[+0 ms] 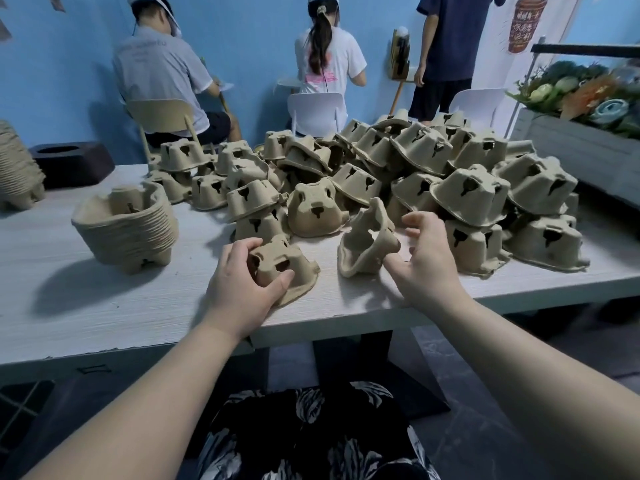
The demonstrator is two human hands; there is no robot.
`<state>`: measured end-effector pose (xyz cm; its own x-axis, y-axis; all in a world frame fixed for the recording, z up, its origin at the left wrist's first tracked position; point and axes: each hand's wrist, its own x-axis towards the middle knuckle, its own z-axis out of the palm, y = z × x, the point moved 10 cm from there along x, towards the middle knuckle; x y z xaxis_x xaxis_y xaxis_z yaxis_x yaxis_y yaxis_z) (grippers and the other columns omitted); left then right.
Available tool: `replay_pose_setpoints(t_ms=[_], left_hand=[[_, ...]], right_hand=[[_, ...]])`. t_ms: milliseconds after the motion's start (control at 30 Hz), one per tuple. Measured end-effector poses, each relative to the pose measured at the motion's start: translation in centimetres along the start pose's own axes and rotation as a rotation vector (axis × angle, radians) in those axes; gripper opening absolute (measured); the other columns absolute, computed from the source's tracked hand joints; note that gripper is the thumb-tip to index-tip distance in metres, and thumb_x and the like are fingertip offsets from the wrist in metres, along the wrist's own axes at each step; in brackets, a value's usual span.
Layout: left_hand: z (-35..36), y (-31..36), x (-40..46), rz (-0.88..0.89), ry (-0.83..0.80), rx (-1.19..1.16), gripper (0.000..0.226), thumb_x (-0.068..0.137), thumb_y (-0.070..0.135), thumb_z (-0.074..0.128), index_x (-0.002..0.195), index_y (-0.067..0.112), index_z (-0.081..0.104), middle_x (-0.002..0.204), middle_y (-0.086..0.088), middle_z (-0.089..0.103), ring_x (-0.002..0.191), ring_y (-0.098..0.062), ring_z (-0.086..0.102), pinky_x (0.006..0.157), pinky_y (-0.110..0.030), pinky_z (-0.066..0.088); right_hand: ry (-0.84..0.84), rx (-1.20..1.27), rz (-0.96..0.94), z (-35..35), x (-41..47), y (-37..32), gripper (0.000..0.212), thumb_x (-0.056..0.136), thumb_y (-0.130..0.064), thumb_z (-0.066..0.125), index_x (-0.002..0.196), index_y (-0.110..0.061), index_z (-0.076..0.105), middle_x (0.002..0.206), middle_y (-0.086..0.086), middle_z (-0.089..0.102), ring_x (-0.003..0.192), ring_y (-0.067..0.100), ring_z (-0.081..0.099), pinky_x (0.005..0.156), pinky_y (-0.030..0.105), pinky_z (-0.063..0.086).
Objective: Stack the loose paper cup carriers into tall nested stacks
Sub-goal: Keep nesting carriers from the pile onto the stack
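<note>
While no carrier shows print: left grip [242, 275] grasping carrier [287, 268], right grip [427, 258] released beside tilted carrier [363, 244].

Two nested stacks [126, 228], three people [162, 71], two chairs [317, 109].
</note>
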<state>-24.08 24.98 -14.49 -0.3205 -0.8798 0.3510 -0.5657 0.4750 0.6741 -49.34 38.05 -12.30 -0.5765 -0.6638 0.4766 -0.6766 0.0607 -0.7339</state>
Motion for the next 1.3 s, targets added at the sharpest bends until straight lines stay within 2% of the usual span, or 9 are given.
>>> replay_pose_setpoints(t_ms=[167, 267, 400, 600, 700, 867, 1033, 1167, 1300], left_hand=[[-0.1, 0.0, -0.1, 0.007, 0.013, 0.01, 0.06, 0.078, 0.038, 0.077, 0.129, 0.021, 0.05, 0.126, 0.0, 0.051, 0.104, -0.009, 0.045, 0.085, -0.023, 0.032], [-0.3, -0.2, 0.0, -0.01, 0.025, -0.02, 0.055, 0.077, 0.039, 0.077, 0.123, 0.022, 0.052, 0.121, 0.002, 0.054, 0.101, -0.01, 0.047, 0.085, -0.023, 0.033], [-1.1, -0.4, 0.2, -0.069, 0.077, -0.185, 0.049, 0.068, 0.051, 0.061, 0.109, 0.028, 0.051, 0.11, 0.002, 0.059, 0.099, -0.017, 0.055, 0.086, -0.031, 0.043], [-0.6, 1.1, 2.1, -0.209, 0.018, -0.599, 0.035, 0.072, 0.055, 0.053, 0.096, 0.029, 0.058, 0.097, -0.002, 0.064, 0.089, -0.02, 0.058, 0.077, -0.04, 0.049], [0.4, 0.4, 2.4, -0.325, -0.064, -0.628, 0.02, 0.089, 0.041, 0.051, 0.091, 0.023, 0.06, 0.094, -0.007, 0.065, 0.09, -0.025, 0.059, 0.078, -0.045, 0.049], [-0.7, -1.3, 2.8, -0.38, -0.017, -0.575, 0.026, 0.098, 0.023, 0.041, 0.081, 0.016, 0.059, 0.087, -0.008, 0.061, 0.085, -0.025, 0.057, 0.073, -0.038, 0.048], [-2.4, -1.5, 2.9, -0.299, 0.022, -0.634, 0.055, 0.072, 0.08, 0.048, 0.108, 0.04, 0.059, 0.116, -0.002, 0.068, 0.11, -0.028, 0.063, 0.096, -0.056, 0.049], [-1.5, -0.6, 2.9, -0.193, -0.065, -0.569, 0.043, 0.081, 0.046, 0.066, 0.121, 0.035, 0.054, 0.119, 0.003, 0.062, 0.111, -0.026, 0.062, 0.097, -0.052, 0.05], [-0.1, -0.7, 2.2, -0.215, -0.067, -0.586, 0.025, 0.077, 0.035, 0.062, 0.102, 0.033, 0.061, 0.102, -0.003, 0.07, 0.097, -0.03, 0.069, 0.077, -0.045, 0.057]], right_hand=[[-0.083, -0.168, -0.277, 1.1, -0.5, -2.7, 0.085, 0.066, -0.003, 0.062, 0.14, -0.033, 0.034, 0.151, 0.007, 0.019, 0.129, 0.021, 0.035, 0.092, 0.027, 0.04], [-0.109, -0.175, -0.321, 1.6, -0.9, -3.0, 0.079, 0.066, -0.008, 0.056, 0.135, -0.037, 0.033, 0.15, 0.007, 0.023, 0.126, 0.025, 0.042, 0.094, 0.029, 0.043], [-0.083, -0.15, -0.209, 1.3, -0.5, -1.9, 0.062, 0.07, -0.005, 0.07, 0.128, -0.013, 0.05, 0.142, 0.008, 0.036, 0.12, 0.022, 0.046, 0.088, 0.021, 0.037], [-0.131, -0.278, -0.231, 2.2, -0.8, -1.9, 0.037, 0.076, -0.014, 0.066, 0.112, -0.015, 0.058, 0.141, 0.006, 0.039, 0.101, 0.025, 0.057, 0.077, 0.023, 0.039], [-0.14, -0.268, -0.237, 2.3, -0.8, -1.9, 0.033, 0.075, -0.017, 0.068, 0.108, -0.017, 0.061, 0.137, 0.006, 0.041, 0.097, 0.025, 0.06, 0.08, 0.031, 0.049], [-0.133, -0.242, -0.233, 2.3, -0.8, -1.8, 0.028, 0.076, -0.014, 0.066, 0.104, -0.015, 0.063, 0.132, 0.004, 0.047, 0.084, 0.022, 0.061, 0.077, 0.033, 0.05], [-0.09, -0.219, -0.229, 1.9, -0.8, -1.8, 0.027, 0.075, -0.008, 0.065, 0.102, -0.012, 0.065, 0.126, 0.003, 0.052, 0.094, 0.021, 0.06, 0.078, 0.024, 0.042], [-0.037, -0.204, -0.246, 1.6, -0.7, -1.7, 0.027, 0.072, -0.003, 0.07, 0.098, -0.009, 0.067, 0.116, 0.006, 0.059, 0.093, 0.02, 0.059, 0.074, 0.014, 0.033], [0.043, -0.179, -0.286, 1.0, -0.9, -1.9, 0.022, 0.071, -0.001, 0.073, 0.092, -0.007, 0.067, 0.105, 0.006, 0.061, 0.082, 0.02, 0.06, 0.073, 0.024, 0.045]])
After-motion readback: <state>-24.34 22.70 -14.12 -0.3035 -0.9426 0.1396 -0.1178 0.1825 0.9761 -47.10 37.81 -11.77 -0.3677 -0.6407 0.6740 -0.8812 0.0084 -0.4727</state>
